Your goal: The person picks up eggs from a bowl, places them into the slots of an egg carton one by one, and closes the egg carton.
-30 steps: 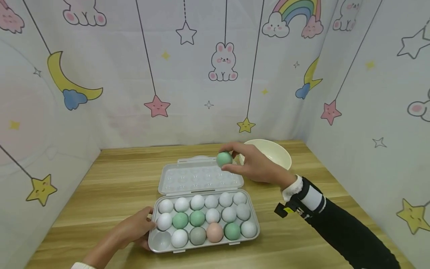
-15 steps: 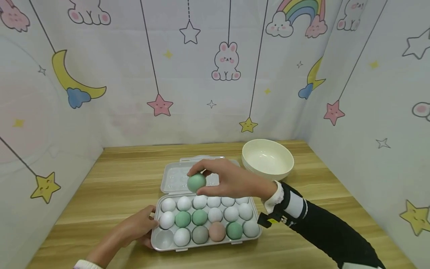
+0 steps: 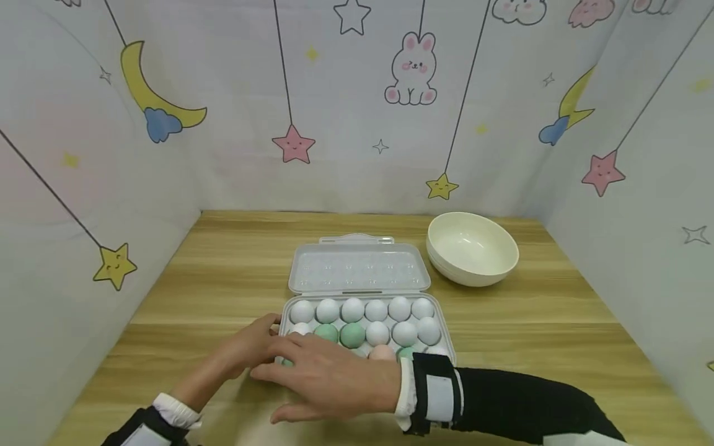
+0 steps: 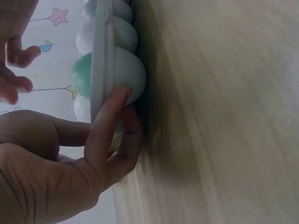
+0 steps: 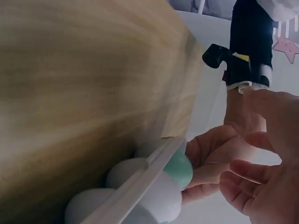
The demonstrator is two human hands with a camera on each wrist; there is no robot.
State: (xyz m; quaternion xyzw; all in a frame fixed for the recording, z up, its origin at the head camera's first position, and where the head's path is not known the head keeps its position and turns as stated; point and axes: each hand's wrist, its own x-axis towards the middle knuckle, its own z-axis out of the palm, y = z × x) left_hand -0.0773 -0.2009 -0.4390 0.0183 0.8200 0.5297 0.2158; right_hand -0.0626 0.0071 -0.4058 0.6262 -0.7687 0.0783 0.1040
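A white plastic egg carton (image 4: 98,65) with its lid (image 3: 359,272) folded back is filled with mostly white eggs, some green ones and a pinkish egg (image 3: 382,352). At its left end my left hand (image 3: 253,344) grips the rim, thumb on top and fingers against the underside. A green egg (image 5: 180,169) sits in the front-left cup. Over the front row, my right hand (image 3: 334,378) has its fingers loosely spread and apart from that egg, holding nothing. The hand and forearm hide most of the front row in the head view.
Behind the carton to the right, a cream bowl (image 3: 472,248) stands on the wooden table (image 3: 240,260). Printed fabric walls (image 3: 357,179) enclose the table at the back and both sides.
My right hand has carried the green egg left and down into the front-left cup and let it go. My left hand keeps its grip on the carton. The head view has shifted.
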